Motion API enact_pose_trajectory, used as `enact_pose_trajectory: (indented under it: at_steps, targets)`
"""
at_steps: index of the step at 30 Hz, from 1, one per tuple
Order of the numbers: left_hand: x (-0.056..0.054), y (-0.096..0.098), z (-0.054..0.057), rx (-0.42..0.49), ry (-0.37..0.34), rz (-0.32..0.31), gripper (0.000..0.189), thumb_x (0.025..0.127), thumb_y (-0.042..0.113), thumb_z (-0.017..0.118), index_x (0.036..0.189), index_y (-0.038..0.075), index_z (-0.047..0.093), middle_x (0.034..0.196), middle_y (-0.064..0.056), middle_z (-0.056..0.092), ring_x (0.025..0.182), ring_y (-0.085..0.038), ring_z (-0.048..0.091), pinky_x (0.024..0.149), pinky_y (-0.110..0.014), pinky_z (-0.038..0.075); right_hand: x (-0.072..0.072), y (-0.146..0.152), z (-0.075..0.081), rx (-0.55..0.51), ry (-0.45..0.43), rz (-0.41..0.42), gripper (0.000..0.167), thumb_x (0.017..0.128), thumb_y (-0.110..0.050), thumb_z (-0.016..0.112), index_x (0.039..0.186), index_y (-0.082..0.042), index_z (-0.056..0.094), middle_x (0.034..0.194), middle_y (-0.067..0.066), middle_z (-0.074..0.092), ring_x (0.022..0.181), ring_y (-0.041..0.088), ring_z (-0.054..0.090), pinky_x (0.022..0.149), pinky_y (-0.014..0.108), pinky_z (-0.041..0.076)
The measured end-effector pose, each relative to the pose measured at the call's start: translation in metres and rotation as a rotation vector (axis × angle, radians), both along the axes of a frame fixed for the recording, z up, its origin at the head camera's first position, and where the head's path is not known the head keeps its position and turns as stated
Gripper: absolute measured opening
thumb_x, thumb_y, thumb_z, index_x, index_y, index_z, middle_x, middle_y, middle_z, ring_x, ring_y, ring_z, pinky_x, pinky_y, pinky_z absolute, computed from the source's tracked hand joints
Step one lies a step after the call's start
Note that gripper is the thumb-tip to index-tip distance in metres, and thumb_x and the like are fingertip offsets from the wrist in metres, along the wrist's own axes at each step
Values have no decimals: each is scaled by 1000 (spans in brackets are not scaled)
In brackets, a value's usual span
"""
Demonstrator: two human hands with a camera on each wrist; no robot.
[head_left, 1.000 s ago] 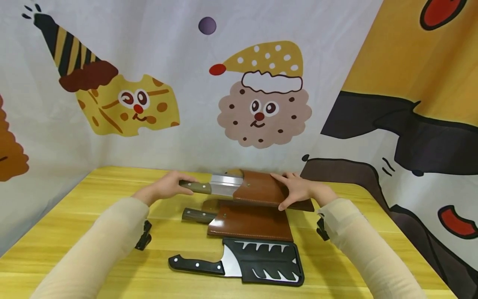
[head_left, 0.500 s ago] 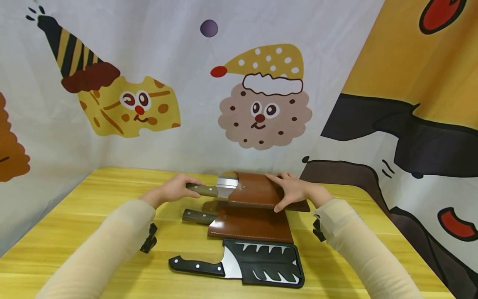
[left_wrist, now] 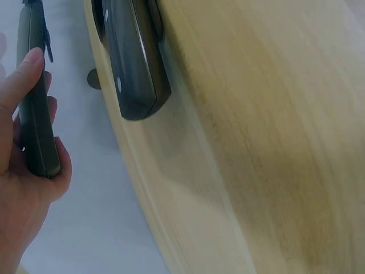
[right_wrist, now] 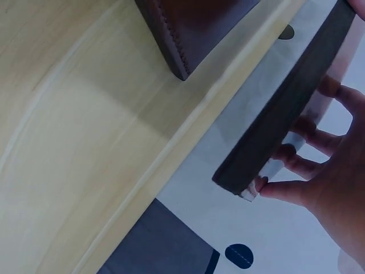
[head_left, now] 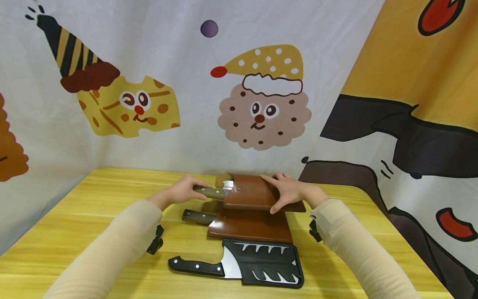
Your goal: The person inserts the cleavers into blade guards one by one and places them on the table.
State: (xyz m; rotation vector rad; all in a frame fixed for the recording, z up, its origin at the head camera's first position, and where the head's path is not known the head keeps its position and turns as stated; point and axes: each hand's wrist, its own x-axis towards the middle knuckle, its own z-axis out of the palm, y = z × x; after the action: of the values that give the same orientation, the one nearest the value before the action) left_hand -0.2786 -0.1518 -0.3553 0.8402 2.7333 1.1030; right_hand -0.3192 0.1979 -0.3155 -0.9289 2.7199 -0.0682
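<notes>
Item: cleaver in brown sheath, held above the table

Left hand [head_left: 181, 192] clamped on the cleaver handle [head_left: 209, 192]; right hand [head_left: 289, 192] pinching the brown sheath [head_left: 254, 192] at its far end, so the cleaver lies between both grips, blade almost fully housed. Risk: a skewed push could snag the edge on the stitching, or slip the sheath toward the right fingers [right_wrist: 296, 162].

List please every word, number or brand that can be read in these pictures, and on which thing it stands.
None: no readable text in any view.
The brown leather sheath held by both hands: plain.
The black sheath with white leaf pattern: no letters.
The cartoon backdrop cloth: drawings only.
</notes>
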Motion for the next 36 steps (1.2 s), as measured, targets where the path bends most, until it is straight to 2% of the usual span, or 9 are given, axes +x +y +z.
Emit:
enact_pose_trajectory:
  at_steps: [8,15,19,26,30,36]
  targets:
    - [2,5,0,-1,-19,4,37,82,10,70,117,-2,64,113,-20,66,91,-21,61,76,-31,50,1,0,0,1,-13,-1,114,63,-56,78,152,-18,16,138,21,32,120,38,33,93,60,37]
    - [1,8,4,-20,-20,31,39,84,10,68,120,-3,62,121,-21,62,107,-33,59,89,-41,49,1,-4,-1,-8,-18,-16,113,63,-56,77,152,-19,16,140,21,31,123,39,32,94,60,37]
    - [-1,10,9,-26,-10,32,38,84,9,68,119,-4,62,119,-22,62,105,-33,60,88,-42,49,-1,-8,-2,-19,-15,-22,112,64,-55,76,151,-19,17,141,20,30,124,38,32,95,60,37]
    - [-4,19,18,-59,-1,-14,41,87,14,65,125,-2,58,127,-21,58,116,-35,55,94,-45,46,-2,-21,2,-36,-20,-6,111,64,-54,76,151,-19,17,140,18,32,124,35,32,97,57,36]
    - [-7,19,17,-40,-8,-8,41,88,11,64,125,-4,57,129,-23,56,120,-38,51,97,-47,44,-6,-25,3,-36,-6,-5,110,65,-52,76,152,-20,17,143,19,30,128,38,31,98,59,35]
    - [-13,17,13,-36,-20,14,41,88,10,64,126,-2,57,130,-22,54,122,-38,49,98,-47,43,-14,-27,0,-50,-22,-19,106,68,-49,76,152,-22,17,151,23,21,137,44,22,103,64,28]
